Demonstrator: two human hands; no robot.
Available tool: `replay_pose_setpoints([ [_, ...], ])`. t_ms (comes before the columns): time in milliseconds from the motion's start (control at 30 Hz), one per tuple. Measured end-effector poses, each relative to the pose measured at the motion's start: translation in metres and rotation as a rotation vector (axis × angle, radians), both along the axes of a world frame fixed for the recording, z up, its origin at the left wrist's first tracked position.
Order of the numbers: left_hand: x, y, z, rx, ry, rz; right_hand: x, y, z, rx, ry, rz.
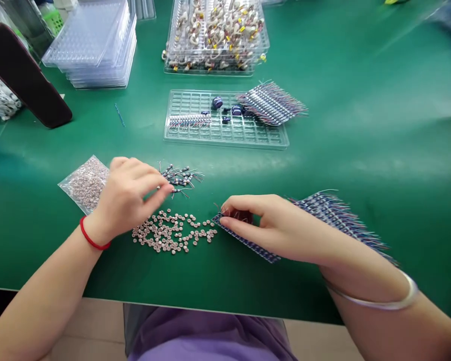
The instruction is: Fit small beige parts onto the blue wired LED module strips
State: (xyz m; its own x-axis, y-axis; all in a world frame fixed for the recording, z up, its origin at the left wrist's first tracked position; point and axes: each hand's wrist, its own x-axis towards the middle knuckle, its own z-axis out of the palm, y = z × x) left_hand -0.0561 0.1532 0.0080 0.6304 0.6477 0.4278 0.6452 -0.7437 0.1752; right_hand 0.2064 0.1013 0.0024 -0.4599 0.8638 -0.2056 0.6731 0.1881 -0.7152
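Well, left hand pinching slim wire-tailed piece; right hand, grip unclear, at dotted dark-blue slab corner; smooth green counter spreads rightward.

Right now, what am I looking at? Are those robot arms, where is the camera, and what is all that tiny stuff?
No robot here: those are a person's bare left hand and right hand. The camera is worn on the person's head, looking forward and down.

They are working over a smooth green table. Small, pinkish round pieces lie scattered between the hands, and a clear plastic bag holds more like them.

The left fingertips are at a loose pile of thin dark pieces with wires; I can't tell whether they pinch one. The right thumb and fingers are at the corner of a flat, dark blue panel. Farther off lies a clear plastic tray with little pockets.
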Motion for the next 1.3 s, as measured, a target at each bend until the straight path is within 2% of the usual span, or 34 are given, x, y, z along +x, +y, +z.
replay_pose_setpoints([
  [100, 0.014, -0.020, -0.004, -0.100, 0.095, -0.196, 0.001, 0.004, -0.004, -0.090, 0.040, -0.022],
  [167, 0.021, -0.030, -0.007, -0.137, 0.166, -0.245, 0.003, 0.005, -0.005, -0.104, 0.044, -0.042],
  [333, 0.027, -0.036, -0.013, -0.160, 0.248, -0.249, 0.006, 0.005, -0.004, -0.134, 0.060, -0.078],
  [567, 0.029, -0.035, -0.012, -0.166, 0.255, -0.263, 0.011, 0.007, -0.006, -0.115, 0.061, -0.112],
  [867, 0.033, -0.038, -0.011, -0.113, 0.215, -0.306, 0.013, 0.007, -0.003, -0.099, 0.039, -0.046],
  [1300, 0.038, -0.040, -0.016, -0.034, 0.282, -0.300, 0.012, 0.005, -0.006, 0.078, -0.016, 0.013],
])
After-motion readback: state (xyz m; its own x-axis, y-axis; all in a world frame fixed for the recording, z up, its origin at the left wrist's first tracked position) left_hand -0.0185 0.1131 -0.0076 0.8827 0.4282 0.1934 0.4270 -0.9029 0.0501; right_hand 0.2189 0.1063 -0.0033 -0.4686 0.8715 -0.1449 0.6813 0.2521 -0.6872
